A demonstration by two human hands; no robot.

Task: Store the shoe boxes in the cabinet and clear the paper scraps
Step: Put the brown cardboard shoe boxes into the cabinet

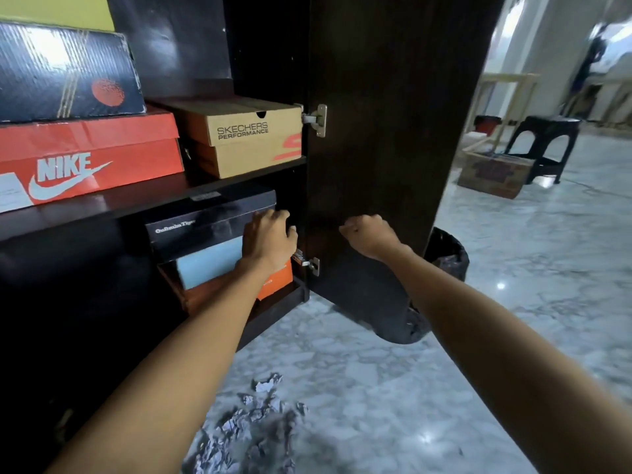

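Head view: paper scraps at my feet, my left hand on the last box in the lower shelf.

Nearest me, the paper scraps [253,429] lie crumpled on the marble floor [393,388], below and between my forearms, untouched. Farther in, my left hand [268,239] curls over the right end of the black shoe box [208,220], which sits long side across the cabinet's [205,66] lower shelf on top of an orange box [273,282]. My right hand [371,234] is a closed fist against the open door [393,131], holding nothing I can see. I judge the left hand nearer for pushing it deeper.
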